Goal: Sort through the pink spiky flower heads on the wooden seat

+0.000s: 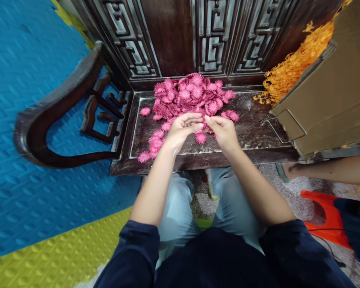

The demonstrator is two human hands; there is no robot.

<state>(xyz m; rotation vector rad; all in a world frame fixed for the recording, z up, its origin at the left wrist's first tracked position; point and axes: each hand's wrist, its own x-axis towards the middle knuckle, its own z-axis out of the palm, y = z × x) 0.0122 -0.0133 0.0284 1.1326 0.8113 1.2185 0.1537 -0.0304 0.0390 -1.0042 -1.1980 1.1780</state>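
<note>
A large heap of pink artificial flower heads [184, 94] lies on the dark wooden bench seat [246, 136]. Just in front of the heap, my left hand [181, 130] and my right hand [225, 132] meet with fingertips almost touching. Both are closed in a pinch round a pink flower head [204, 123], which the fingers partly cover. Below my fingers a single flower head [201, 138] rests on the seat. More loose ones [156, 143] trail towards the seat's front left edge.
A curved wooden armrest [33, 128] bounds the seat on the left, a carved backrest [174, 36] behind. At right stand a cardboard box [330, 92] with a metal wire handle and orange flower sprigs [300, 60]. Another person's leg [333, 170] and an orange plastic stool [327, 224] are at lower right.
</note>
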